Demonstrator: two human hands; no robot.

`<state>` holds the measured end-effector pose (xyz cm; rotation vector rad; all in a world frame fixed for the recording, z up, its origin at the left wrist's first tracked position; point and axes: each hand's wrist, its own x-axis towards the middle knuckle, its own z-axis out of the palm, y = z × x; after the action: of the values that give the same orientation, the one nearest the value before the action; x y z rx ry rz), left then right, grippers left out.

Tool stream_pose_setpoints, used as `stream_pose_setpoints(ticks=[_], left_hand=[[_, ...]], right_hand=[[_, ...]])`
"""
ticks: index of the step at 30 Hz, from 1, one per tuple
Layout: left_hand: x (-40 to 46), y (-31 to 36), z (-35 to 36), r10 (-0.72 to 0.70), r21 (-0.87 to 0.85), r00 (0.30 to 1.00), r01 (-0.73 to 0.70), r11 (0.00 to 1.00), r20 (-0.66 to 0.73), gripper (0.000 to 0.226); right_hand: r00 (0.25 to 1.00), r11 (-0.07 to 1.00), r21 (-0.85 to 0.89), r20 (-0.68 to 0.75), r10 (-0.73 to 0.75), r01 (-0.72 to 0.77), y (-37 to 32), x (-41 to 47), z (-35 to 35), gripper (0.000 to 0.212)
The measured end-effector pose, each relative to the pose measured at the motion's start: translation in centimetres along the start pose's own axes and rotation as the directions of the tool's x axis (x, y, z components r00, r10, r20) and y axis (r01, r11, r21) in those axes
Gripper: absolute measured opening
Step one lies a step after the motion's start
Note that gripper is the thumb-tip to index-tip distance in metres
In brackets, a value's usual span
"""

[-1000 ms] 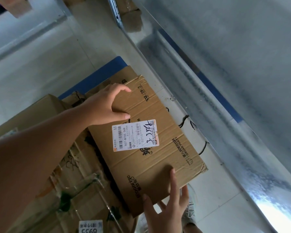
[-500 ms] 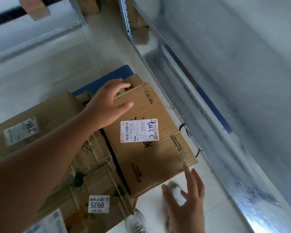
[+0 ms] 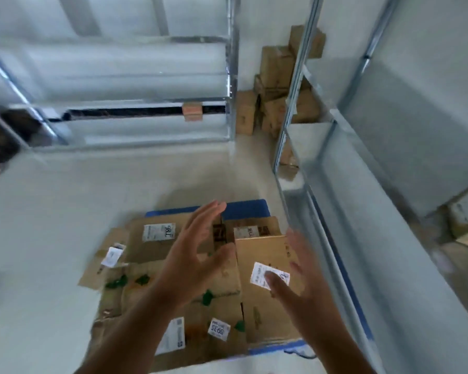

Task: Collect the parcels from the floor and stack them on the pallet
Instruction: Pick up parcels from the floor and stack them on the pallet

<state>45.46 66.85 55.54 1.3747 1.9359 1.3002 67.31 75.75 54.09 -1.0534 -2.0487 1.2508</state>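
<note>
Several brown cardboard parcels with white labels lie packed together on a blue pallet [image 3: 247,207] on the floor in front of me. The parcel with a handwritten label [image 3: 265,255] lies at the right side of the stack. My left hand [image 3: 197,255] hovers above the middle of the stack, fingers spread, holding nothing. My right hand [image 3: 292,273] hovers over the right parcel, fingers straight, empty too. Neither hand touches a box.
A metal shelving rack [image 3: 308,163] runs along the right, close to the pallet. More cardboard boxes [image 3: 276,98] are piled in the far corner behind it. Another metal rack [image 3: 135,122] lines the far wall. Pale floor [image 3: 52,225] lies to the left.
Both hands have let go of the labelled parcel, which now lies on the stack, and have lifted off it. The view has tilted up to show the room.
</note>
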Motion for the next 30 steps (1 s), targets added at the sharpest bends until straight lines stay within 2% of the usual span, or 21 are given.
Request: stream_pose_setpoints(ticks=[4, 8, 11, 13, 16, 19, 24, 26, 30], left_hand=[[-7.5, 3.5, -6.7, -0.051, -0.064, 0.967, 0.036, 0.997, -0.248, 0.063], [-14.7, 7.5, -10.3, -0.097, -0.029, 0.885, 0.094, 0.995, -0.455, 0.063], [-20.4, 11.1, -9.7, -0.129, -0.028, 0.738, 0.147, 0.989, -0.663, 0.063], [-23.0, 12.9, -8.5, -0.167, -0.068, 0.669, 0.171, 0.983, -0.724, 0.062], [-29.1, 16.0, -5.4, -0.219, -0.123, 0.476, 0.224, 0.967, -0.851, 0.065], [-35.1, 18.4, -2.4, -0.262, -0.177, 0.317, 0.272, 0.946, -0.911, 0.066], [-44.7, 22.7, 1.0, -0.284, -0.234, 0.118, 0.322, 0.917, -0.951, 0.062], [-48.0, 24.1, 1.6, -0.29, -0.257, 0.054, 0.329, 0.909, -0.955, 0.062], [-53.6, 25.5, 1.5, -0.27, -0.264, -0.026, 0.324, 0.908, -0.962, 0.066]], right_hand=[[0.964, 0.977, 0.003, 0.167, -0.209, 0.211, -7.8, 1.1, -0.9, 0.083], [0.848, 0.933, 0.146, 0.389, -0.359, 0.328, -13.3, 1.2, 0.5, 0.079], [0.669, 0.88, 0.272, 0.573, -0.473, 0.39, -16.0, 0.2, 1.9, 0.082], [0.589, 0.873, 0.324, 0.646, -0.486, 0.365, -16.6, -0.5, 2.0, 0.085], [0.441, 0.844, 0.41, 0.723, -0.532, 0.345, -17.4, -2.8, 2.2, 0.083], [0.332, 0.836, 0.465, 0.77, -0.545, 0.293, -17.7, -5.5, 2.4, 0.066], [0.17, 0.834, 0.479, 0.829, -0.532, 0.274, -18.3, -12.3, 3.4, 0.072], [0.126, 0.834, 0.484, 0.84, -0.528, 0.266, -19.1, -15.4, 4.3, 0.072], [0.054, 0.834, 0.491, 0.854, -0.518, 0.251, -21.1, -21.0, 6.4, 0.071]])
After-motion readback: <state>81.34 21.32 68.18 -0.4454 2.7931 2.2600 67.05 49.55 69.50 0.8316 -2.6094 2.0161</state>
